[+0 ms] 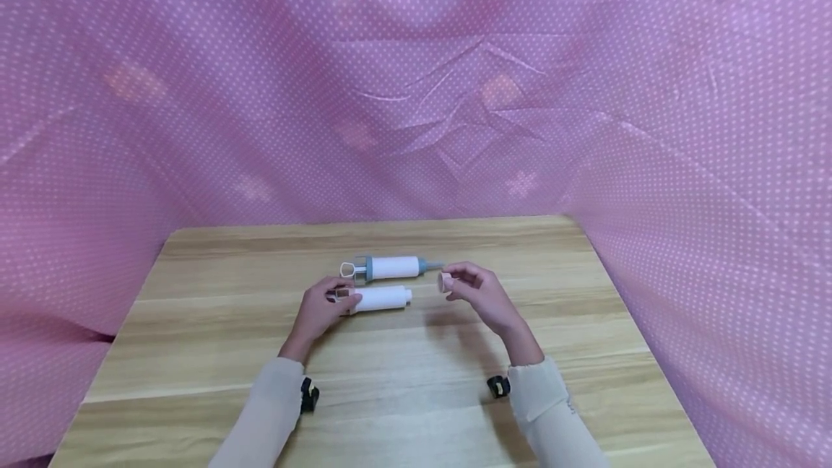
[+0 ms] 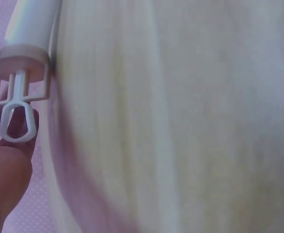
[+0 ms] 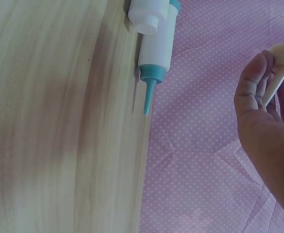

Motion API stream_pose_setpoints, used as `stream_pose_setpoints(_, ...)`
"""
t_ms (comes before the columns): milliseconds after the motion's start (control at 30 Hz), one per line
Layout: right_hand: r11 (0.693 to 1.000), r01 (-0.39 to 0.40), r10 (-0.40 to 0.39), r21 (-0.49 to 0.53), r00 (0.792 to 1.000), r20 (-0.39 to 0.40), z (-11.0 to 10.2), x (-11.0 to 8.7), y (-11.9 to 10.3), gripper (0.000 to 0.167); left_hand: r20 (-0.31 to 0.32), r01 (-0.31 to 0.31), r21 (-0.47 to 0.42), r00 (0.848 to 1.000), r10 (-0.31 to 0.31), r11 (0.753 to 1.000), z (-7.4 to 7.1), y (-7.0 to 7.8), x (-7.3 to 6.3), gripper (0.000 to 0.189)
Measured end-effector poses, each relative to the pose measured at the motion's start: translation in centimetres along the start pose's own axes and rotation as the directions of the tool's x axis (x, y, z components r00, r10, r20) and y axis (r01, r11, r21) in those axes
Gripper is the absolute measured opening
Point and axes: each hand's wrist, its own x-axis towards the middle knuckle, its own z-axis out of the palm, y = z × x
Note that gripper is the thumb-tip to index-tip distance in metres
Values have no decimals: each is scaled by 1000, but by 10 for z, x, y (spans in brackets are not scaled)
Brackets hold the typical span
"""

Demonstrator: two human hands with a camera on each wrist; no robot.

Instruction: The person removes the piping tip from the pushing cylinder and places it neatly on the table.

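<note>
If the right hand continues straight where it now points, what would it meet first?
The right hand would probably meet the teal nozzle of the farther tube; depth is unclear, it may pass above.

At the one bench (image 1: 390, 410) are two white-barrelled tubes (image 1: 394, 267) (image 1: 382, 298), one teal-tipped and one pink-collared, plus one pale nozzle cap (image 1: 445, 282), two hands (image 1: 321, 309) (image 1: 484, 302), two sleeves (image 1: 276, 388) (image 1: 536, 390) and two black wrist cameras (image 1: 310, 395) (image 1: 498, 386).

We can read no text, brand, number or sign anywhere, neither on the white tube (image 1: 382, 298) nor on the teal-ended tube (image 1: 394, 267), both between six and seven o'clock from the head view's centre.
</note>
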Motion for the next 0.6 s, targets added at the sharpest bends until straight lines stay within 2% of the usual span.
stream_pose_setpoints(367,1000,4,-4,-7,1000,-7,-2,5,-3,36,-52,-99,-4,994,99,995,-7,16,3,41)
stream_pose_setpoints(600,999,29,-28,-35,999,16,-2,8,-9,37,-109,-212,14,971,213,977,-4,33,3,34)
